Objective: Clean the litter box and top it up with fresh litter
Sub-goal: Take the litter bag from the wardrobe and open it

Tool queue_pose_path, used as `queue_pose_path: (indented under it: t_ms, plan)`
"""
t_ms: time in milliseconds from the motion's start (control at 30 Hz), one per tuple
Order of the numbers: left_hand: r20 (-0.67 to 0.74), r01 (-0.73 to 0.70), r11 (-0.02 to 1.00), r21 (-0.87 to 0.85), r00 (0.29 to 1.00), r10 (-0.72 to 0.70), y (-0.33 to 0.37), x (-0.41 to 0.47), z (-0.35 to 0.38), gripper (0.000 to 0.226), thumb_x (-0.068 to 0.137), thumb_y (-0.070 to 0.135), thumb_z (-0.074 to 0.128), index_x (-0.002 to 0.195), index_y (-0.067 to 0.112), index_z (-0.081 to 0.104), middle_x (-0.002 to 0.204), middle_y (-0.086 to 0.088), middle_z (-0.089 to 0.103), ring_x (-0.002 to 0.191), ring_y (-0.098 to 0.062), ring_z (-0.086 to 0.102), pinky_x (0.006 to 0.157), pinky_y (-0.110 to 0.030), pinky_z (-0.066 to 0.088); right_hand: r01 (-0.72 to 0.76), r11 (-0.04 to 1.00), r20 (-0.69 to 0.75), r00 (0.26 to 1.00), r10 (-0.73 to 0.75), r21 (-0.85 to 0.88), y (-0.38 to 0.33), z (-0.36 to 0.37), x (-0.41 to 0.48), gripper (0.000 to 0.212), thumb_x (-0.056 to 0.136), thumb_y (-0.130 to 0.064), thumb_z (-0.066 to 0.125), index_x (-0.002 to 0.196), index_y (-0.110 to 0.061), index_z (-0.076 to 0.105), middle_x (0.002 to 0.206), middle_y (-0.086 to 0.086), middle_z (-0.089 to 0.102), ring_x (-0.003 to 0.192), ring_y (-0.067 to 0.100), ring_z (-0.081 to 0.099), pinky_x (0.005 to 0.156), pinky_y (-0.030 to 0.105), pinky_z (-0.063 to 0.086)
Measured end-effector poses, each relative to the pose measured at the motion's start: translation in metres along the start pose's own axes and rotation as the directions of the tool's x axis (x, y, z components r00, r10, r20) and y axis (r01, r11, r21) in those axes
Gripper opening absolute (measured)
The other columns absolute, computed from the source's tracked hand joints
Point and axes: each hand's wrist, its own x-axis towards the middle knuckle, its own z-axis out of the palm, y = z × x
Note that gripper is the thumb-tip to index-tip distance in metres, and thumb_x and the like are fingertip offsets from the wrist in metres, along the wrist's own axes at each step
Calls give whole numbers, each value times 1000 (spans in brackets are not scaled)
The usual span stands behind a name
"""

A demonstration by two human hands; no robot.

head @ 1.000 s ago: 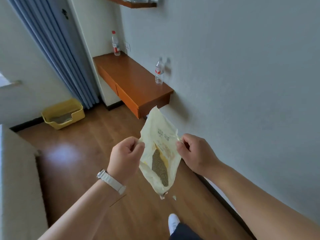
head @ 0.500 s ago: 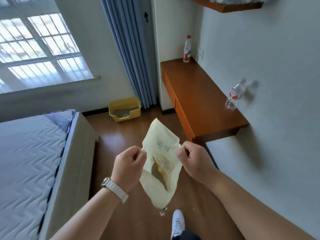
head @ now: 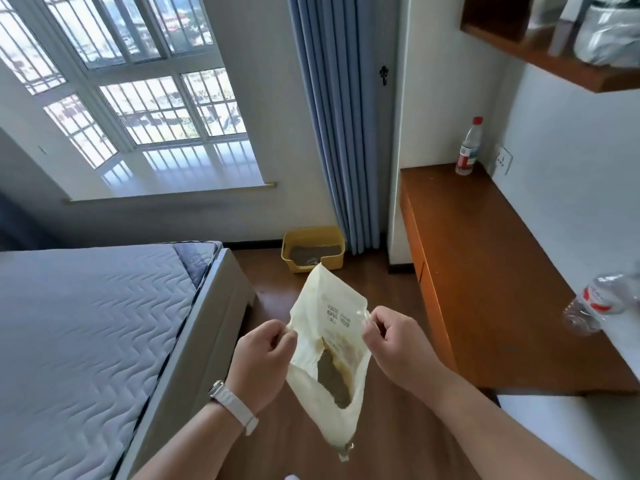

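Pinching the litter bag [head: 330,306] by its upper side edges with left hand [head: 263,358] and right hand [head: 398,344], apparently tugging it open for pouring. Well apart from the yellow litter box [head: 294,266], on the floor [head: 381,299] beside the curtain [head: 346,133].

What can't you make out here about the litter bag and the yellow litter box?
All in the head view:
- litter bag: its print is too small and blurred to read.
- litter box: too far and small to tell whether its litter is clean.
- water bottle at the right edge: blurred.
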Motion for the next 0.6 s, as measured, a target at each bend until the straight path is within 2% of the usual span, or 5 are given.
queue_pose_path:
  t_ms: [167,267,333,433,600]
  plan:
    - [17,3,1000,-31,1000,-3,-8,52,11,28,89,17,61,68,-1,54,63,-17,57,53,-13,44,47,-19,32,4,1000,-21,1000,-5,-13,9,3,46,45,91,-53,40,68,-15,50,57,-7,49,49,9,45,42,20,29]
    - [42,-14,998,-59,999,17,-17,94,21,33,90,19,60,69,-4,51,64,-18,57,55,-23,47,48,-19,33,-5,999,-31,1000,4,-41,19,12,76,51,92,-61,36,69,-17,50,61,-4,56,49,12,50,41,19,30]
    - [71,-14,996,-85,997,20,-25,127,25,34,90,21,60,69,-4,50,64,-19,56,57,-27,49,48,-19,33,-7,994,-55,998,1,-111,23,17,99,47,94,-56,36,69,-19,49,59,-8,52,49,11,49,40,19,30]
    - [108,-2,991,-137,994,17,-39,181,23,33,92,21,59,71,-5,53,65,-20,58,55,-15,47,47,-19,34,-10,969,-68,998,-7,-248,20,30,139,36,96,-44,40,69,-22,47,61,-10,50,51,10,50,42,19,32]
    - [203,76,964,-254,979,-23,-60,263,1,29,94,17,54,66,9,60,59,0,57,52,-5,49,50,-19,37,-65,959,-92,995,41,-277,7,54,213,36,97,-40,42,67,-19,46,58,-6,47,51,14,43,42,22,30]
